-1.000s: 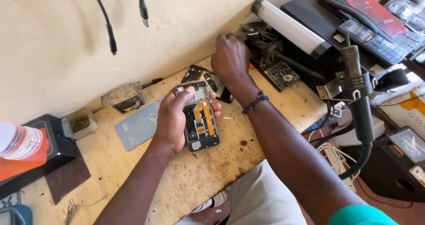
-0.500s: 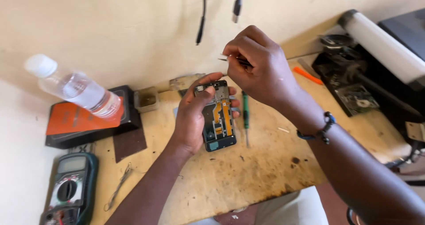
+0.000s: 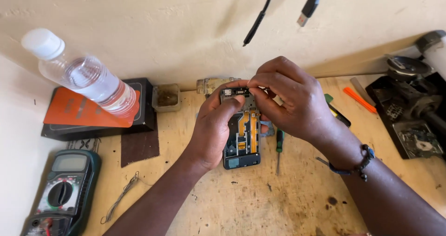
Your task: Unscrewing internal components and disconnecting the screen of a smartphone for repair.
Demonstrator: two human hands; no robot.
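Observation:
An opened phone (image 3: 242, 140) with its back removed shows orange flex cables and a dark frame. My left hand (image 3: 214, 124) grips it from the left, holding it just above the wooden bench. My right hand (image 3: 291, 99) reaches over from the right, its fingertips pinched at the small board at the phone's top end (image 3: 232, 92). Whether a small tool or part sits between those fingertips cannot be made out. A green-handled screwdriver (image 3: 279, 145) lies on the bench just right of the phone.
A clear plastic bottle (image 3: 81, 75) stands on an orange and black box (image 3: 93, 110) at the left. A multimeter (image 3: 60, 194) sits at the bottom left. Two cables (image 3: 260, 15) hang from above. An orange pry tool (image 3: 360, 100) and dark equipment (image 3: 413, 120) lie right.
My right hand came back from the far right of the bench and now pinches at the phone's top end. The camera view shifted left and closer.

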